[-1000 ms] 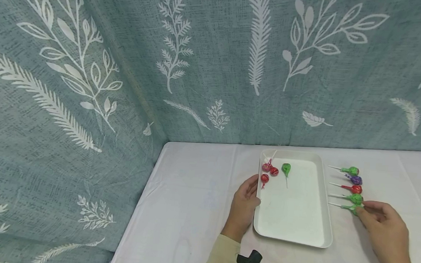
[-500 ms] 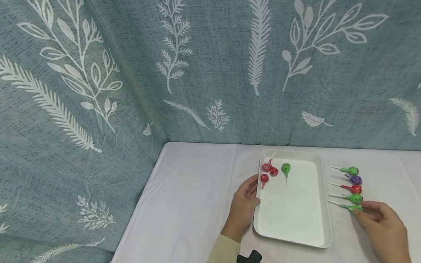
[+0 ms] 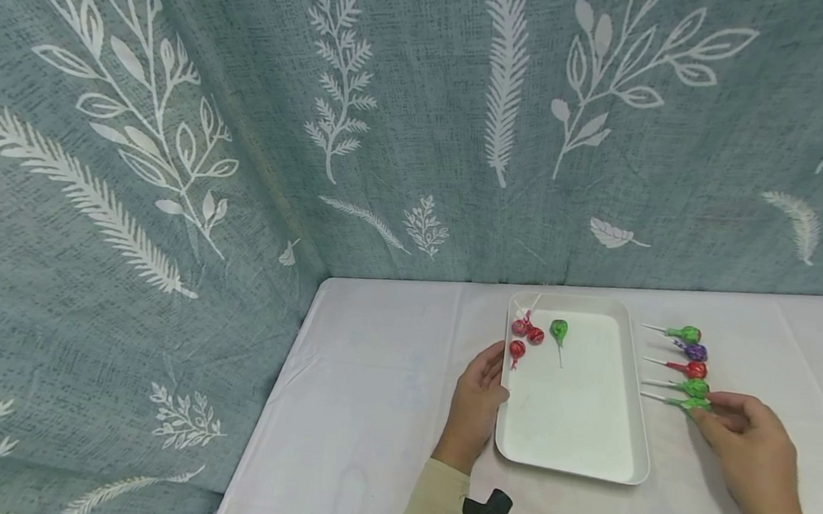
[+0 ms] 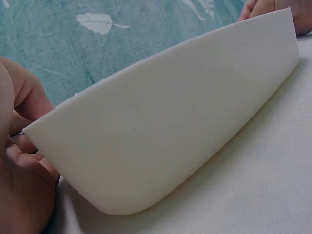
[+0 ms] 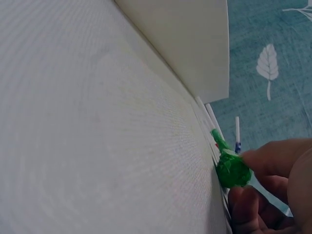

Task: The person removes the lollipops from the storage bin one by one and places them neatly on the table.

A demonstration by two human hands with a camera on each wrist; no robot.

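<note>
My left hand (image 3: 473,409) holds the left rim of a shallow white tray (image 3: 576,426), its thumb over the edge; the tray wall (image 4: 161,112) fills much of the left wrist view. To the tray's right, my right hand (image 3: 757,459) pinches the head end of a green-wrapped lollipop (image 5: 233,169), whose stick points at the tray. This one is nearest in a column of lollipops on the cloth. Behind it lie another green lollipop (image 3: 695,388), a red lollipop (image 3: 696,369), a purple lollipop (image 3: 695,352) and a farther green lollipop (image 3: 690,334).
Inside the tray's far left corner lie red-wrapped lollipops (image 3: 535,335), with a single green lollipop (image 3: 558,330) to their right. A white cloth (image 3: 364,383) covers the table. Behind it hangs a blue-green leaf-patterned curtain (image 3: 423,127).
The pinched green lollipop has shifted slightly away from me, closer to the green one behind it, as my right hand moved a little left. The left hand and tray stay put.
</note>
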